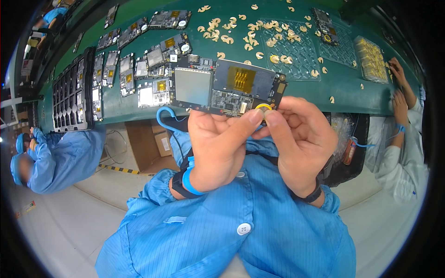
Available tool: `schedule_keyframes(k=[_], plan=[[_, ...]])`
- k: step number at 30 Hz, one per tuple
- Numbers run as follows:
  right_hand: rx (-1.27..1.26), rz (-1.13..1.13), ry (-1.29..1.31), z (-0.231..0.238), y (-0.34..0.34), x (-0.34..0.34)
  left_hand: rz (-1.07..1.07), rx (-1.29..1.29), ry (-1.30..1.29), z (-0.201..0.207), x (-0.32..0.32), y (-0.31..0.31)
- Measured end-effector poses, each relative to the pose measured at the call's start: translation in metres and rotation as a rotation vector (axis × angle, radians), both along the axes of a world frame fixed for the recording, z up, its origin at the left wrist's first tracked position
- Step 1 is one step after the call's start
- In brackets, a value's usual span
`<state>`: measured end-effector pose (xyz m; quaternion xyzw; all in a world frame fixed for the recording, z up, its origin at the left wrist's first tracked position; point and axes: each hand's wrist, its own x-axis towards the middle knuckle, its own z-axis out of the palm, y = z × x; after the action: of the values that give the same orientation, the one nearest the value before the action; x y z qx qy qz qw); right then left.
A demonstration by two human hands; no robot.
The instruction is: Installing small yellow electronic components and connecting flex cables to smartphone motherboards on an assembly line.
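My left hand (214, 150) is closed on the lower edge of a circuit board (193, 87), its thumb resting on the front. The board is held up, slightly tilted, with a silver shield plate and an amber tape patch facing me. My right hand (303, 141) pinches at the board's lower right corner. Between the two thumb tips a small round yellow-rimmed piece (264, 106) lies against the board, partly covered by the thumbs. How firmly it sits there cannot be made out.
Several similar boards (127, 74) lie on the green table at left, beside a black slotted tray (69, 92). Small cream C-shaped pieces (250, 39) are scattered ahead, some on a clear plastic tray (296, 65). A container of yellow pieces (371, 59) stands at right, near another person's hands (398, 99).
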<state>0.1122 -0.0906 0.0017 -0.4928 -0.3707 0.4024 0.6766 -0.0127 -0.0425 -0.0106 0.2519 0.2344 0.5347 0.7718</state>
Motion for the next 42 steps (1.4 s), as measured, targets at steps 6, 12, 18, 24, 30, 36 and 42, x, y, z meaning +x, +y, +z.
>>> schedule_keyframes(k=[6, 12, 18, 24, 30, 36, 42], plan=[[0.053, 0.0, -0.001, -0.001, -0.003, 0.002, -0.046, -0.057, 0.051, 0.003, 0.002, 0.0], [-0.068, -0.02, -0.011, -0.004, -0.003, 0.008, -0.15, -0.127, 0.062, -0.007, 0.0, 0.001], [-0.209, 0.049, 0.09, -0.007, 0.011, 0.018, -0.134, -0.087, 0.062, -0.012, -0.007, 0.007], [-0.23, 0.094, 0.083, -0.004, 0.029, 0.01, -0.087, -0.108, 0.119, -0.004, -0.015, 0.023], [-0.383, 0.278, 0.113, -0.005, 0.07, 0.016, -0.116, 0.004, 0.378, -0.021, -0.034, 0.047], [-0.2, 0.282, -0.111, 0.002, 0.259, 0.12, -0.202, 0.199, 0.398, 0.007, -0.08, 0.077], [-0.516, -0.087, -0.674, -0.069, 0.409, 0.258, -0.164, 0.282, 0.607, 0.005, -0.092, 0.094]])
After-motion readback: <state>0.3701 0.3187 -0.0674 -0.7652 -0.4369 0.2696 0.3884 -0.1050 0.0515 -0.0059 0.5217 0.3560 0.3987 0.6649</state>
